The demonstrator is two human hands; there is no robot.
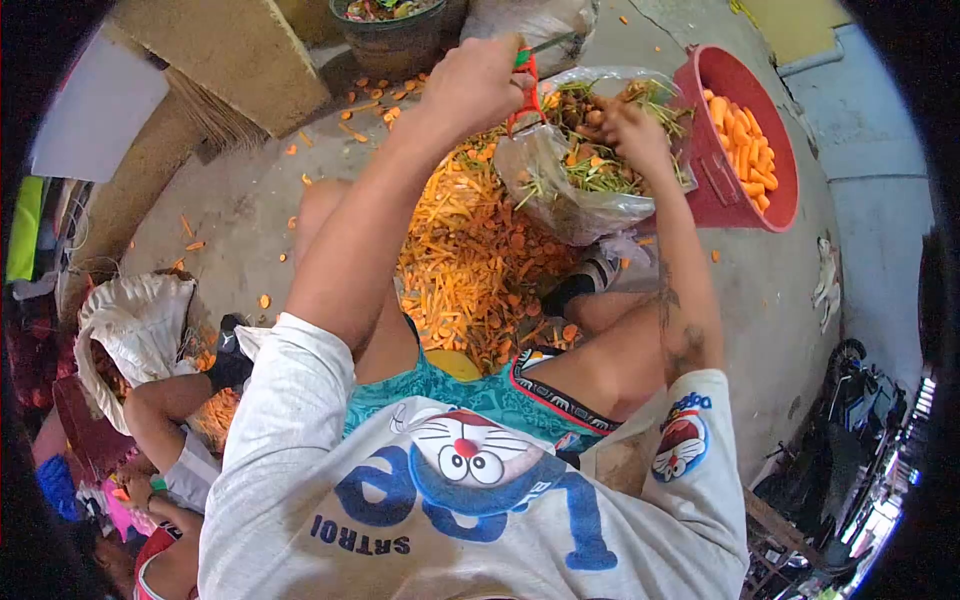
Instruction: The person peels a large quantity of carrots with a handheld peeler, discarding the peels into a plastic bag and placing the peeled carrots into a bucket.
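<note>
My left hand point(478, 88) is raised above the carrot peelings point(455, 255), closed around a peeler point(526, 92) with a red-orange frame and a bit of green at its grip. My right hand point(638, 138) reaches into a clear plastic bag point(560, 200) of unpeeled carrots and green stalks point(595, 178). Its fingers bend around a brownish carrot point(592, 122), partly hidden among the others. Shredded peelings and cut ends lie heaped between my legs. Right of the bag, a red tub point(688, 165) holds peeled carrots point(745, 145).
A dark bucket point(388, 40) and a pale sack point(530, 15) stand at the back. A broom point(212, 108) leans by a board point(225, 50). At lower left, another person sits near a white sack point(135, 315). Carrot scraps dot the concrete floor point(240, 230).
</note>
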